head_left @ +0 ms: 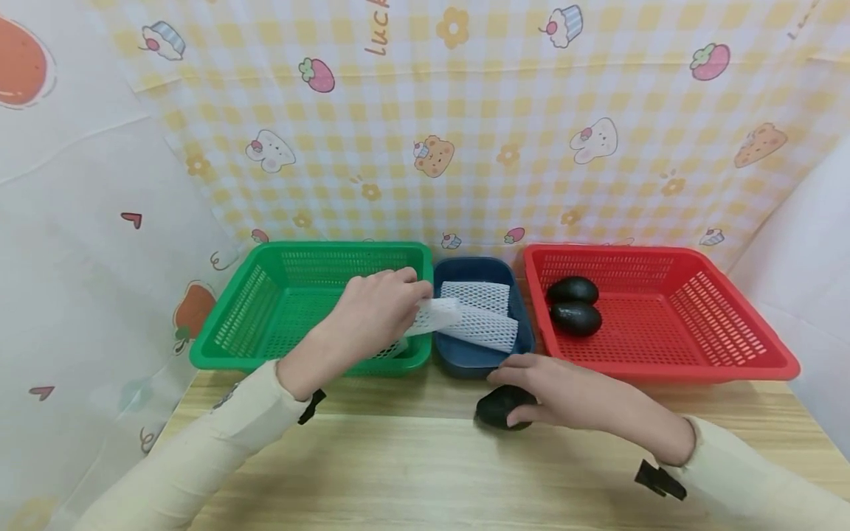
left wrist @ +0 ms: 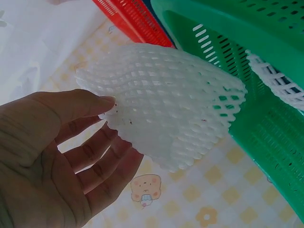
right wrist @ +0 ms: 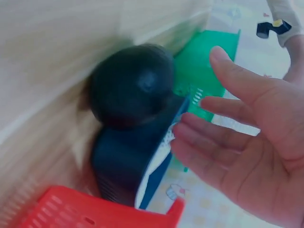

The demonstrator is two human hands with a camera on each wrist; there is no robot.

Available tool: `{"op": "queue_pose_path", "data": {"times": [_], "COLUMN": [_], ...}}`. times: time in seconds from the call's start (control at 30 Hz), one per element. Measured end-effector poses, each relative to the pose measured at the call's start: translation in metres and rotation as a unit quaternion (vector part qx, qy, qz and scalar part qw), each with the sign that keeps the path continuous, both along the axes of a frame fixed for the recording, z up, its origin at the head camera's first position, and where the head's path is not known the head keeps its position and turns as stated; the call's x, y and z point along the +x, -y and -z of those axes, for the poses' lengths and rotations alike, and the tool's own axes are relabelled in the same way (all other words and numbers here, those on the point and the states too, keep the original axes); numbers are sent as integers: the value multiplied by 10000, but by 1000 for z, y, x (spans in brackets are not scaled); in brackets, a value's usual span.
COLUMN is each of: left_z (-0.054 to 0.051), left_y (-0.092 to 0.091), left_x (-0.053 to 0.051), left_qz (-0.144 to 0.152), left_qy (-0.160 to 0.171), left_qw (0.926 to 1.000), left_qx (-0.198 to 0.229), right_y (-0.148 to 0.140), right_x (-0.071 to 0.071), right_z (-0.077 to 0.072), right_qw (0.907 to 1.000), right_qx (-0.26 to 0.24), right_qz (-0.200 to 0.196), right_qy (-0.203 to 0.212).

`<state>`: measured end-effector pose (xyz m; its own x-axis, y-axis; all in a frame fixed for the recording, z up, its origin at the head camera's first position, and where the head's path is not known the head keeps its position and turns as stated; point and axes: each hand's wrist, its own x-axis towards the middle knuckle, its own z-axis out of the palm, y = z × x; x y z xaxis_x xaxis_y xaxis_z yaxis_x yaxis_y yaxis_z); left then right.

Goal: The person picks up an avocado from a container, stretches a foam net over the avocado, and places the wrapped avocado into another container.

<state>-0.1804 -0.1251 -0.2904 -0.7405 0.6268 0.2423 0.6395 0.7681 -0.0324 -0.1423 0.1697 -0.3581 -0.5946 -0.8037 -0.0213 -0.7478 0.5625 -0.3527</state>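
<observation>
My left hand (head_left: 385, 306) pinches a white foam net sleeve (left wrist: 161, 104) between thumb and fingers. It holds the sleeve over the right rim of the green basket (head_left: 312, 247), beside the blue basket (head_left: 458, 366). More foam net sleeves (head_left: 481, 330) lie in the blue basket. On the table, in front of that basket, sits a dark avocado (head_left: 498, 408). Over it hovers my right hand (head_left: 558, 391); the right wrist view shows its fingers relaxed and apart from the avocado (right wrist: 133, 85).
At the right stands a red basket (head_left: 664, 372) with two dark avocados (head_left: 576, 318) by its left wall. White netting (left wrist: 280, 80) shows inside the green basket in the left wrist view. A patterned cloth (head_left: 505, 110) hangs behind the baskets. The wooden table (head_left: 412, 479) extends in front.
</observation>
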Motion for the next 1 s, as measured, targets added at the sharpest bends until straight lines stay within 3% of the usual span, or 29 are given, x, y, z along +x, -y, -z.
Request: {"op": "queue_pose_path", "data": {"times": [0.2,0.47,0.6,0.73,1.0], "left_z": [-4,-4,-2,-2,-2], "left_y": [2,-4,-9,-15,-17], "left_x": [0,4,7,9,10], "left_qz": [56,507,844,1105,1147], "left_qy": [-42,-58,-184,-312,-248], "left_qw": [9998,9970,9927,9869,9830], "left_qx": [171,575,839,1130,1411], "right_y": [-1,4,8,10,12], "right_x": [-16,-27,-29,-30,-28], "right_z": [-7,-5,-4,-3,-3], "right_qw": [9906,9568,9442,9381,9320], "right_qx": [-1276,-2605,-2967,-3178,-3366], "right_qz": [-32,344,428,301,186], "right_qy": [-493,-1242,-1363,-1345,-1334]}}
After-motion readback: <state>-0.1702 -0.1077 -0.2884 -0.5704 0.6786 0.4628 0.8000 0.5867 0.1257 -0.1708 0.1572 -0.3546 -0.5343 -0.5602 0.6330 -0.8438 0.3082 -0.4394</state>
